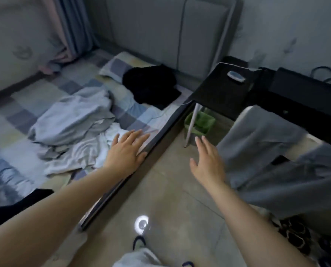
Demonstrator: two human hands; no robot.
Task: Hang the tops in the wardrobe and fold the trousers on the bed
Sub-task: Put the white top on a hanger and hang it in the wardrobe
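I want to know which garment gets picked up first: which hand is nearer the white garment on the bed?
Left. The left hand lies over the bed edge beside the white garment; the right hand hovers over the floor, apart.

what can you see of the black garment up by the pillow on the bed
The black garment is a dark, soft-looking fabric piece lying in a loose, unfolded heap near the head of the bed, partly over the checked pillow and close to the padded headboard. One flatter edge spreads toward the bed's side. No detail of sleeves or legs shows. Neither hand touches it.

Dim room, tiled floor, black side table, grey curtain
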